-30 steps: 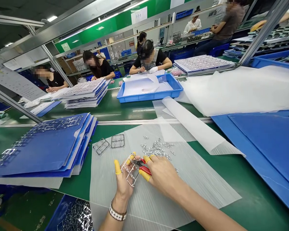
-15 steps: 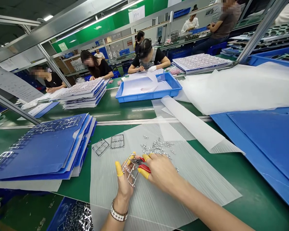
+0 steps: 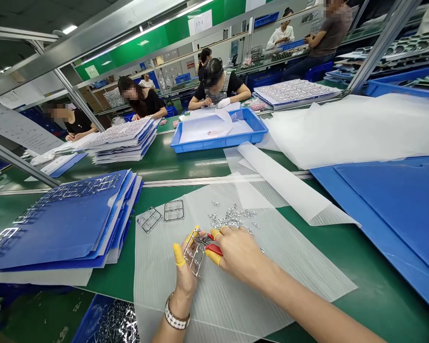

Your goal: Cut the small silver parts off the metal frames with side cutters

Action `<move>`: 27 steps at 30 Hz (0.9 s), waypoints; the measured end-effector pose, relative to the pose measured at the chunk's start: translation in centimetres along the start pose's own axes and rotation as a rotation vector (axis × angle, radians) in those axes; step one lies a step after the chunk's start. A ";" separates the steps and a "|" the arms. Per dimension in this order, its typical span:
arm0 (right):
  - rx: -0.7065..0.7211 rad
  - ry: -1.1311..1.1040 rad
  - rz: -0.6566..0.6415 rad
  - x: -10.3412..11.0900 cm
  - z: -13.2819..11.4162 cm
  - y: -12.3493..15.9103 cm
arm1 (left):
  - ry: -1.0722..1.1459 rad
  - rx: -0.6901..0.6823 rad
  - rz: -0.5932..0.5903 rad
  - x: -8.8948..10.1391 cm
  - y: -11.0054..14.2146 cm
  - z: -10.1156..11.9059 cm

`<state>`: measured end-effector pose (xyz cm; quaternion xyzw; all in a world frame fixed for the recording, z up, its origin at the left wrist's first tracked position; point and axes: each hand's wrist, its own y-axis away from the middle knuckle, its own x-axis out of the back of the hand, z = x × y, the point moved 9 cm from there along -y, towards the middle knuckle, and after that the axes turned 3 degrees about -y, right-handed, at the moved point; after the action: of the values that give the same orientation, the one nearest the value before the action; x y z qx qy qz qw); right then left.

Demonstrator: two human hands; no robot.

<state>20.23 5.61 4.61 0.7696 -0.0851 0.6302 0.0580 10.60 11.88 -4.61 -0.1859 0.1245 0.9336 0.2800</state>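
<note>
Bright, even light from overhead ceiling tubes (image 3: 70, 29); shadows soft, faint. Glare along aluminium rail (image 3: 93, 34) and green conveyor belt (image 3: 186, 161). Heavy wide-angle bowing toward frame edges; focus mostly sharp, far end slightly soft.

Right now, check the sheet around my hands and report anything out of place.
One small metal piece lies alone on the translucent ribbed sheet, right of your right hand, apart from the heap of loose metal pieces. It looks stray; nothing else stands out.

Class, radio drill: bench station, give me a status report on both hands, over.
Left hand gripping metal frame. Right hand holding red-handled cutters at the frame. Loose metal pieces beyond, on plastic sheet, not in the way.
</note>
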 end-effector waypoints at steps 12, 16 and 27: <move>0.038 0.033 -0.001 0.4 -0.7 -0.1 | 0.066 0.011 0.004 0.2 0.0 0.0; 0.019 0.064 0.033 0.5 -0.7 0.0 | 0.090 0.026 0.013 -0.1 0.0 0.1; -0.043 0.019 0.073 -0.1 0.7 0.2 | 0.460 0.258 -0.036 -1.0 -0.6 0.0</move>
<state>20.80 5.25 4.32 0.7587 -0.1260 0.6370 0.0526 11.73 11.90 -4.28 -0.3582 0.2996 0.8380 0.2824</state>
